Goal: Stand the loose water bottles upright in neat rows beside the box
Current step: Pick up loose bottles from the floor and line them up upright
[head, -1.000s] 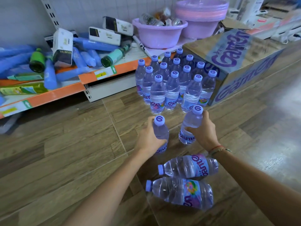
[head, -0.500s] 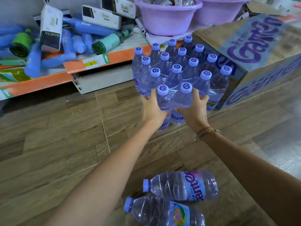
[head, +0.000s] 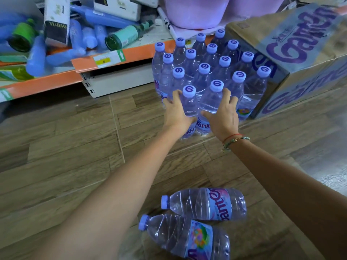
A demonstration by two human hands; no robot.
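Observation:
Several clear water bottles with purple caps (head: 204,59) stand upright in rows on the wooden floor, against the left side of a printed cardboard box (head: 300,53). At the front of that group my left hand (head: 178,115) grips one upright bottle (head: 189,106). Right beside it, my right hand (head: 223,119) holds a second upright bottle (head: 211,102) with its fingers spread over it. Both bottles rest on the floor and touch the front row. Two loose bottles lie on their sides between my forearms: one (head: 206,203) farther away, one (head: 187,237) close to me.
A low shelf with an orange edge (head: 116,57) runs along the back left, littered with green glass bottles (head: 124,36), blue bottles and white cartons. Purple plastic basins (head: 197,14) sit behind the bottle rows. Bare wood-look floor (head: 65,147) lies to the left.
Both hands carried their bottles forward from mid-floor and set them against the front of the standing rows. The view leaned forward with them. The two lying bottles stayed put.

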